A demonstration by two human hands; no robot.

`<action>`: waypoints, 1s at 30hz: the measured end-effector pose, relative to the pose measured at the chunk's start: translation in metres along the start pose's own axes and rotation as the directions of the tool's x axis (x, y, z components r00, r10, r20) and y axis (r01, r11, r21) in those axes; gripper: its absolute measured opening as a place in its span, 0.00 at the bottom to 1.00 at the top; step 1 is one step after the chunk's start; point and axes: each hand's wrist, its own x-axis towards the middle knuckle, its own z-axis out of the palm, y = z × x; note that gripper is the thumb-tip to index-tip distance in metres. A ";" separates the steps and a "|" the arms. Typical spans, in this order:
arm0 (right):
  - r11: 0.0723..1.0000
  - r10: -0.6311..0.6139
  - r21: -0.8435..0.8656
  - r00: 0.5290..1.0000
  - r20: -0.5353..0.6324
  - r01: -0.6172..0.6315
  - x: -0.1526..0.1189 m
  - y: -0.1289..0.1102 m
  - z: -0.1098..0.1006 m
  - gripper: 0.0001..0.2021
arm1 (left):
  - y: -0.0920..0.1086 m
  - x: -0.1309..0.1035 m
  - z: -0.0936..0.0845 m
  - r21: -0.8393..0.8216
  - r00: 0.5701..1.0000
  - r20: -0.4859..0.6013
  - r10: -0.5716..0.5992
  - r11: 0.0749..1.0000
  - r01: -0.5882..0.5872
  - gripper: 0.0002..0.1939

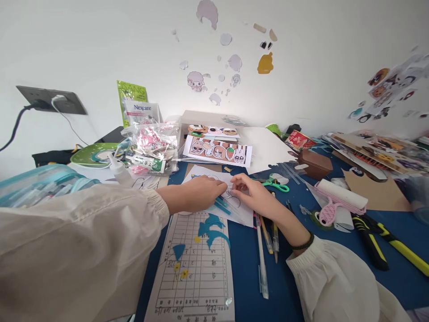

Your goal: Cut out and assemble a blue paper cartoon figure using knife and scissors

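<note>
Over a white sheet with a line drawing (244, 216), my left hand (196, 193) has its fingers bent together near the top of the drawing; whatever is between its fingertips is too small to tell. My right hand (253, 192) is just to the right, thumb and fingers curved apart, its fingertips near the drawing, with nothing visible in it. Blue strips (221, 205) lie on the sheet between the hands. Below, blue cut-out pieces (213, 230) and small yellow pieces (184, 274) rest on a printed form (197, 290).
Pens (262, 264) lie right of the form. Farther right are green scissors (276, 184), a pink roller (338, 201) and black-yellow pliers (372, 246). A glue bottle (119, 171), plastic bags (154, 143) and a pen pouch (43, 183) are at left. Sticker sheets (217, 152) stand behind.
</note>
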 end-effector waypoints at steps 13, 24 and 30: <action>0.989 -0.023 -0.145 1.000 -0.001 0.022 0.001 -0.002 0.004 0.06 | -0.002 0.001 0.000 -0.033 1.000 -0.006 0.003 0.999 -0.003 0.13; 0.967 -0.078 -0.245 0.997 -0.026 0.069 -0.003 -0.013 0.009 0.06 | -0.008 0.003 0.010 -0.010 0.998 -0.016 0.065 0.998 -0.065 0.19; 0.972 0.001 -0.235 0.997 -0.082 -0.020 -0.002 -0.016 0.012 0.04 | -0.007 0.002 0.005 -0.005 0.998 -0.006 0.067 0.998 -0.068 0.18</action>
